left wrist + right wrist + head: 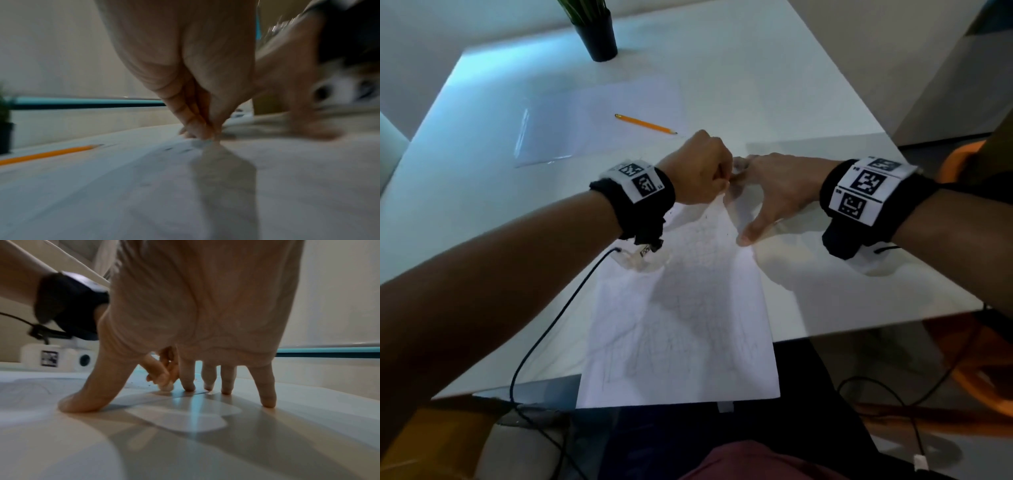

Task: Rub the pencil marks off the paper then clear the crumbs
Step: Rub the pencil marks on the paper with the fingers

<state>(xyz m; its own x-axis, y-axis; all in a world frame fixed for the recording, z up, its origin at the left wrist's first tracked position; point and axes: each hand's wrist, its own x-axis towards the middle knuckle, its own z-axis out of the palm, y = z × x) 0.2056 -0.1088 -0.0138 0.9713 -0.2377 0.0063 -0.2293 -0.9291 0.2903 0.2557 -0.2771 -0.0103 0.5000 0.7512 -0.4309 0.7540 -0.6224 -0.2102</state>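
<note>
A white paper [681, 325] with faint pencil marks lies on the white table [808, 102], its near end hanging over the front edge. My left hand [724, 183] is curled at the paper's far end and pinches a small pale eraser [166, 387] against the sheet; the same eraser [202, 142] shows under the fingertips [197, 129] in the left wrist view. My right hand [750, 202] is spread beside it, thumb and fingertips [188, 386] pressing down on the paper's far right corner and the table. Dark crumbs [170, 148] lie near the eraser.
A yellow pencil [645, 124] lies on a second sheet [585, 130] behind the hands. A black plant pot [599, 34] stands at the far edge. A black cable [558, 315] runs from my left wrist over the front edge.
</note>
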